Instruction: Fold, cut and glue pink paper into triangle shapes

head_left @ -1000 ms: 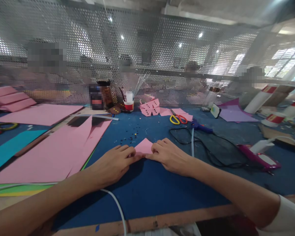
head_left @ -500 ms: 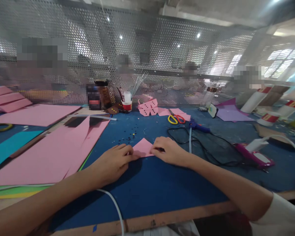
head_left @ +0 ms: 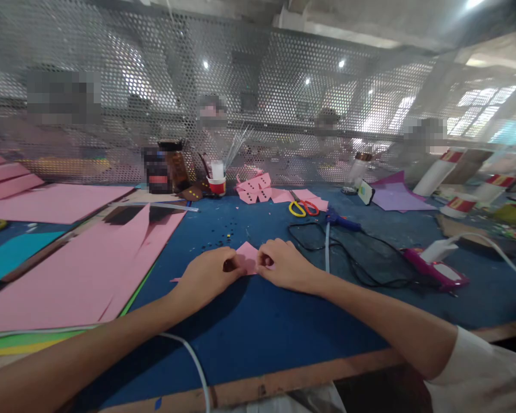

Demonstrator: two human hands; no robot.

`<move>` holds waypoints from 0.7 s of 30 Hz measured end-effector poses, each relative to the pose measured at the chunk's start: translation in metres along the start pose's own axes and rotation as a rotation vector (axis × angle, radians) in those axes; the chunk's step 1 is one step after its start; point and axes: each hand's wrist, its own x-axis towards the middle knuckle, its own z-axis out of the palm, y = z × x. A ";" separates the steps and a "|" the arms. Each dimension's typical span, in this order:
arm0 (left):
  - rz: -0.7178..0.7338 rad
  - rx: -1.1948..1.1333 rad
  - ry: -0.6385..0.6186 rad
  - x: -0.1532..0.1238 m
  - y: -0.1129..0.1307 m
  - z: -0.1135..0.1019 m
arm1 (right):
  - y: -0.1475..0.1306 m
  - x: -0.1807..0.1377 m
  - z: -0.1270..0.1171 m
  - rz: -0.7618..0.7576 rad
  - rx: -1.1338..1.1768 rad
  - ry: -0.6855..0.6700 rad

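Observation:
A small piece of pink paper (head_left: 248,256) with a pointed top lies on the blue tabletop (head_left: 241,327) between my hands. My left hand (head_left: 210,269) is closed, thumb and fingers pinching the paper's left side. From the other side, my right hand (head_left: 286,264) pinches its right edge with curled fingers. Both hands cover parts of the paper, so its full outline is hidden. A thin pink tip shows left of my left wrist. Just beyond are tiny black dots (head_left: 219,234) scattered on the table. Behind them stands a pink paper butterfly (head_left: 254,188) with dark spots.
Scissors (head_left: 303,205) and a blue glue gun (head_left: 344,222) with a looping black cable lie beyond my right hand. Large pink sheets (head_left: 69,269) cover the left side. A paper cup (head_left: 217,184) stands near the mesh panel (head_left: 279,103). A magenta power strip (head_left: 438,269) sits right.
My left hand has moved inward along the paper, its thumb now nearer my right hand, and less of the paper shows. The view has shifted slightly to the right.

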 end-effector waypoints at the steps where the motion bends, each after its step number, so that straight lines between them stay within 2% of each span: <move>1: -0.008 -0.013 -0.010 0.000 0.000 -0.001 | 0.000 0.000 -0.001 -0.003 0.006 -0.005; 12: -0.059 -0.131 -0.104 0.000 -0.002 -0.011 | 0.014 -0.006 -0.019 -0.018 0.035 -0.111; 21: -0.097 -0.167 -0.256 0.004 -0.025 -0.032 | 0.020 -0.007 -0.039 0.005 0.120 -0.252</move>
